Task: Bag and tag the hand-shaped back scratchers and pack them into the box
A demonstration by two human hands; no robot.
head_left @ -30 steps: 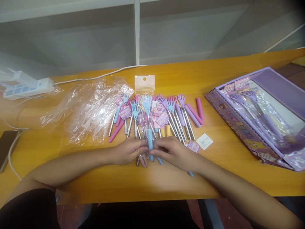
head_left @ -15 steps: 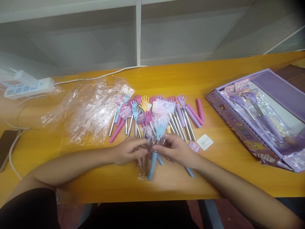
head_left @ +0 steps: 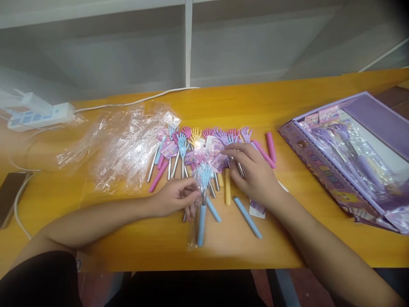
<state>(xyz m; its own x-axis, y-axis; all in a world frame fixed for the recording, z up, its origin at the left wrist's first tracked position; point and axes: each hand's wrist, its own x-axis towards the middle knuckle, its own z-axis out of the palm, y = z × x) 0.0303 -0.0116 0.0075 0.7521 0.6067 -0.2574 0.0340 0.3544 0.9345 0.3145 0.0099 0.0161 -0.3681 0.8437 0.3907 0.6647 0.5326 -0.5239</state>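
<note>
A back scratcher [head_left: 202,221] with a light-blue hand-shaped head, metal shaft and blue handle lies upright in a clear plastic bag [head_left: 193,238]. My left hand [head_left: 177,197] is closed on the bag's left side near the scratcher's neck. My right hand [head_left: 252,170] hovers at the right of the pile, its curved fingers apart and its fingertips at a printed card [head_left: 220,161]. Whether they touch the card is unclear. Beyond both hands lie several back scratchers [head_left: 182,145] with pink, blue, yellow and purple heads, mixed with cards.
Clear plastic bags [head_left: 124,149] lie heaped on the left. A purple display box [head_left: 319,164] holding bagged back scratchers stands on the right. Loose blue [head_left: 247,217] and pink tubes [head_left: 270,144] lie around the pile. A power strip [head_left: 41,117] and phone [head_left: 12,198] are at the far left.
My right hand has let go of the bagged blue back scratcher and moved up and right to the pile. My left hand keeps the bag, which has shifted slightly left.
</note>
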